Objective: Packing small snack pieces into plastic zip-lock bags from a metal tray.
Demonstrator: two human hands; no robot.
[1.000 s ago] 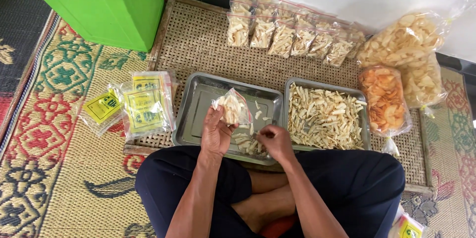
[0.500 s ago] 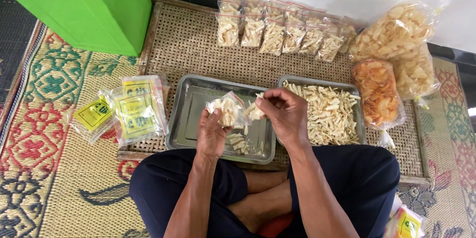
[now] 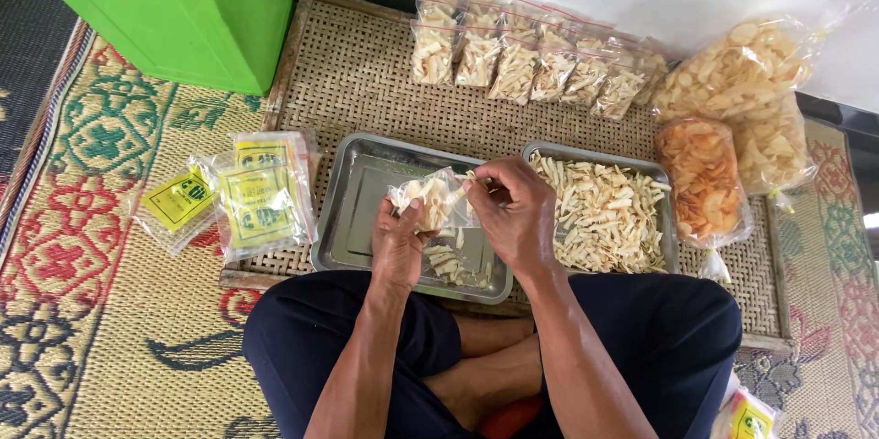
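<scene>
Small clear bag (image 3: 430,201) of pale chips, held up in left hand (image 3: 398,242), fingers closed on its lower part, mouth turned toward right hand (image 3: 513,215). Right hand touching the bag mouth, fingers pinched on chips. Below both hands, left steel tray (image 3: 357,210), nearly bare. Just right of right hand, second tray (image 3: 664,228) full of chip sticks (image 3: 600,215).

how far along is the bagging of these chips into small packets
Done: a row of filled clear small packets lies along the top of the woven mat. In hand: the left hand holds a small clear plastic bag part full of pale chips while the right hand works at its mouth. Left: the right metal tray is full of chip strips, and yellow-labelled empty bags wait.
</scene>
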